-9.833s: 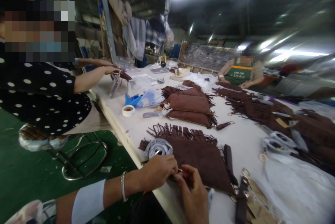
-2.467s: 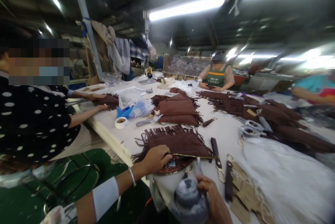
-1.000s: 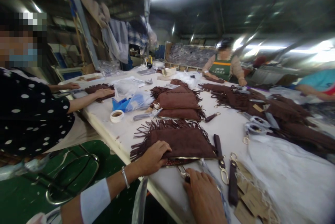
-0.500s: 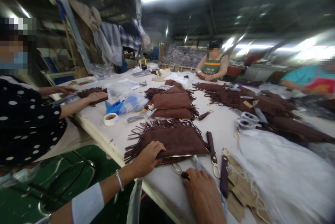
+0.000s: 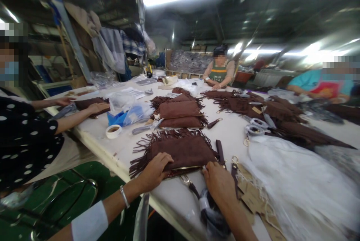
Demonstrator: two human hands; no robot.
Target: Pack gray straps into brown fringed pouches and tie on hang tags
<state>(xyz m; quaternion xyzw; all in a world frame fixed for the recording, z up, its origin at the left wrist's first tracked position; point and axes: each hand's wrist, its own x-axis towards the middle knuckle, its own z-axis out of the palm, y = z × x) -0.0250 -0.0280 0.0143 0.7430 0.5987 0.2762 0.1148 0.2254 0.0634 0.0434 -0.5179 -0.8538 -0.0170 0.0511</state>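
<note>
A dark brown fringed pouch (image 5: 182, 149) lies flat before me, its zipped opening turned towards me and parted. On its front edge my left hand (image 5: 154, 167) is closed, fingers on top and thumb by the opening. My right hand (image 5: 221, 183) pinches the right end of that edge, near the zipper; the exact hold is partly hidden. A wrist strap with a metal clasp (image 5: 192, 187) lies just below the opening. Beyond the right hand lies another brown strap (image 5: 219, 151). Under the right wrist is a dark item in clear plastic (image 5: 210, 211).
Behind the pouch are stacked brown pouches (image 5: 180, 109) and a tape roll (image 5: 113, 131). Scissors (image 5: 255, 126), cardboard tags (image 5: 250, 196) and white padding (image 5: 295, 181) lie rightward. One co-worker handles a pouch at left; others sit across the table (image 5: 168, 203).
My right hand has left the clasped strap and moved up to the pouch's right front edge. My left hand stays on the pouch. The view has shifted slightly to the right.
</note>
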